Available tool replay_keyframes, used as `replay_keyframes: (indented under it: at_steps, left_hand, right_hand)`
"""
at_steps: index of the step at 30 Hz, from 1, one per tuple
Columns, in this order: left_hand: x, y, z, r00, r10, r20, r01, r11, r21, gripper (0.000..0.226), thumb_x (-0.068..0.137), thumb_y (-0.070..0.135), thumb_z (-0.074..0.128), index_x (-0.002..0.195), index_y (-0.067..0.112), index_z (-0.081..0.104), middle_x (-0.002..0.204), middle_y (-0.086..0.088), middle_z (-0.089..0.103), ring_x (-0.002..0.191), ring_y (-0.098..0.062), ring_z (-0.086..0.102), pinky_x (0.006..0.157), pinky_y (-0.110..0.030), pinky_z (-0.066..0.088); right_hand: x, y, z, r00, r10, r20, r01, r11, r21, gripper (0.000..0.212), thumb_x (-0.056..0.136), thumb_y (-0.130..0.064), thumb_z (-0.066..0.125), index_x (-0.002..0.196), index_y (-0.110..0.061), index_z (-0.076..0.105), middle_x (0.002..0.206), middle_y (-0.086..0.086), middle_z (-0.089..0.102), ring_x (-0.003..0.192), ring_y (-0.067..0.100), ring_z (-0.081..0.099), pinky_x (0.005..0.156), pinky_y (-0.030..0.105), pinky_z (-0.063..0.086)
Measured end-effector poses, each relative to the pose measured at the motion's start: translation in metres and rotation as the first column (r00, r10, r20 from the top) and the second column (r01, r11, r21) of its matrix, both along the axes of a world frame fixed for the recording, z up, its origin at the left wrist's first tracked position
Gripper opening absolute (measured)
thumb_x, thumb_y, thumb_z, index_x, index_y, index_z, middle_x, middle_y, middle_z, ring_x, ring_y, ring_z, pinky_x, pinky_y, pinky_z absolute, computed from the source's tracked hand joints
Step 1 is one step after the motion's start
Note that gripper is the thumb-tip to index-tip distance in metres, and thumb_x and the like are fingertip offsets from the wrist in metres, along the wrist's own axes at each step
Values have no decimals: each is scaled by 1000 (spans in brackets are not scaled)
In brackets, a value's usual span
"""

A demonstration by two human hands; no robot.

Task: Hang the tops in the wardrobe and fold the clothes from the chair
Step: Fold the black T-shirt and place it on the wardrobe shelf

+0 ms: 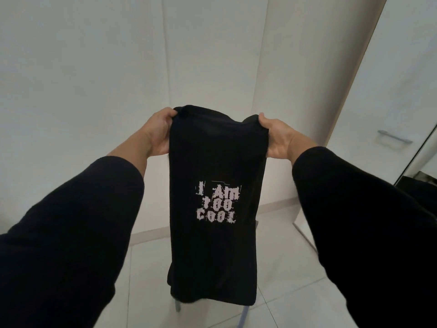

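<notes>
1. Black sleeves (71,223) are filling the lower corners of the view, both arms reaching forward and slightly up.
2. Left hand (158,132) is pinching the upper left corner of a black T-shirt (212,166), with the fingers curled over the fabric edge and the thumb behind it.
3. Right hand (277,136) is gripping the upper right corner of the same garment in the same way, fingers closed on the cloth.
4. Between the two hands the T-shirt is hanging down in a narrow, lengthwise-folded column, its top edge sagging a little in the middle.
5. Pale pink distressed lettering (217,203) reading "I Am too Cool" is showing on the side facing the camera, roughly halfway down.
6. Below, the lower hem of the T-shirt is draping in front of a chair (244,312), of which only grey metal legs and a sliver of frame are showing; whether the cloth is touching the seat cannot be told.
7. Light glossy floor tiles (283,280) are lying under the chair.
8. Behind it, white wardrobe doors (94,67) are standing shut, meeting in a corner.
9. At the right, a further white door is carrying a silver bar handle (394,136), and a mirror edge (423,147) is just appearing beside it.
</notes>
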State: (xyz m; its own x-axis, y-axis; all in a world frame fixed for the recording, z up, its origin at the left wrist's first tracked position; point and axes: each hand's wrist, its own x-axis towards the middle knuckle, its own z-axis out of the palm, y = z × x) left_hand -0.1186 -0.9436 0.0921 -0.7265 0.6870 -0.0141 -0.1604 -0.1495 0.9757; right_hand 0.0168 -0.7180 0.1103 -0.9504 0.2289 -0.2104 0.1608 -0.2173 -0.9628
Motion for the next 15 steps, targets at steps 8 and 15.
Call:
replay_keyframes:
  at_steps: [8, 15]
  left_hand:
    - [-20, 40, -17, 996, -40, 74, 40, 999, 1, 48, 98, 38, 25, 100, 11, 64, 86, -6, 66, 77, -20, 62, 76, -30, 51]
    - [-82, 92, -38, 994, 1, 114, 4, 999, -44, 49, 98, 40, 25, 102, 10, 64, 93, -9, 66, 84, -23, 63, 81, -33, 51]
  right_hand:
    - [-36, 12, -20, 994, -100, 37, 102, 993, -54, 45, 101, -45, 28, 98, -13, 60, 95, 7, 65, 83, 19, 64, 54, 25, 57]
    - [-105, 62, -43, 985, -152, 86, 160, 983, -93, 47, 100, -46, 31, 114, -10, 57, 93, 9, 65, 82, 23, 64, 51, 28, 57]
